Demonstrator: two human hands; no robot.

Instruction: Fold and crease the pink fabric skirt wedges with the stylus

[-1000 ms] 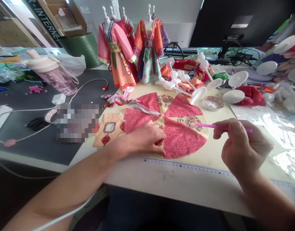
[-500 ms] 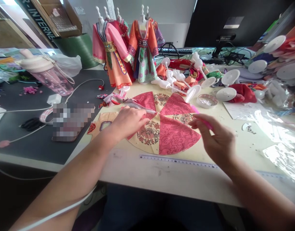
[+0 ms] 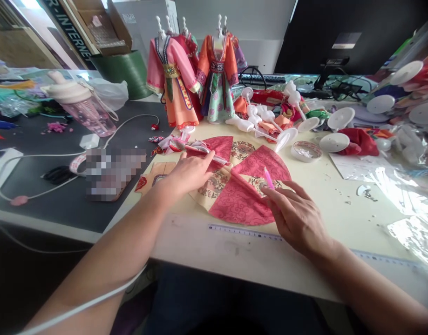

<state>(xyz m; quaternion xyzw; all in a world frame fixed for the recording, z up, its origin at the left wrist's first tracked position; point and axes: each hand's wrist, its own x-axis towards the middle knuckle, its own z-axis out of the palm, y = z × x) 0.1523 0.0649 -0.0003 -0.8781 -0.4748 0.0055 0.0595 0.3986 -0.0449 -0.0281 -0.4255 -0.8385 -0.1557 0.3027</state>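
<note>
Left hand (image 3: 187, 176) is pressing a fabric strip (image 3: 201, 150), well apart from right hand (image 3: 297, 217), which is resting on a folded pink wedge (image 3: 261, 163); remaining wedges (image 3: 215, 146) are lying flat.

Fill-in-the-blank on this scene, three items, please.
The stick beside the right hand is ____.
The ruler lies between the round cloth and the table's ____ edge.
In the view, the pink dress stands to the ____ of the orange dress.

Missing words: pink; front; left.
</note>
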